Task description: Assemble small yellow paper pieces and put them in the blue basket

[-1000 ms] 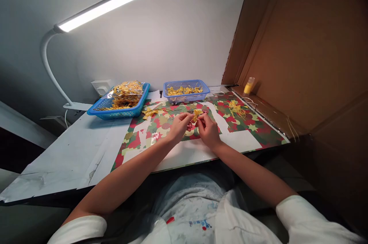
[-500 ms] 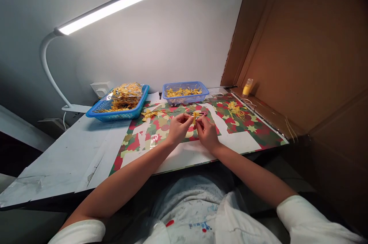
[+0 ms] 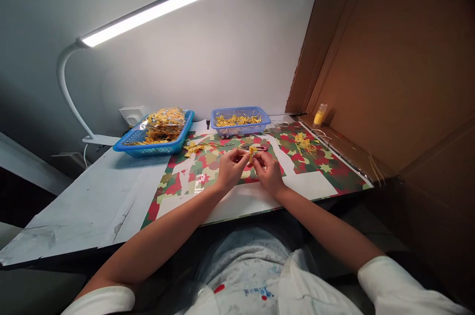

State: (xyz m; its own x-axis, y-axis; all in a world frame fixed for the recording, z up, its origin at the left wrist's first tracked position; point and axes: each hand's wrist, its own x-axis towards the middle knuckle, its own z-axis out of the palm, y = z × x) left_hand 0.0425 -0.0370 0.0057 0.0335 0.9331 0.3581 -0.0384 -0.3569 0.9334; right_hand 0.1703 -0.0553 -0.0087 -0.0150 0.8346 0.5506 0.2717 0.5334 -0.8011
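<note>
Between my two hands is a small yellow ribbon-like piece [image 3: 251, 153], held above the middle of the camouflage-patterned mat [image 3: 215, 176]. My left hand [image 3: 234, 166] pinches it from the left with thumb and forefinger. From the right, my right hand [image 3: 267, 169] closes its fingertips on the same piece. Just behind the fingers lies a tool with a dark red handle [image 3: 262, 148], partly hidden by them. A small bunch of yellow pieces with thin stems [image 3: 195, 149] rests on the mat to the left of my hands.
A blue basket [image 3: 148, 149] with a plastic bag of yellow pieces stands at the left, a lilac basket [image 3: 241, 129] of yellow pieces at the back. Yellow strands [image 3: 305, 144] lie at right, near a small yellow-filled bottle [image 3: 319, 114]. A lamp [image 3: 159, 8] overhangs; cardboard [image 3: 389, 67] walls the right.
The view has shifted slightly. Both hands stay together at the yellow piece; its shape between the fingertips looks slightly different, with little other movement.
</note>
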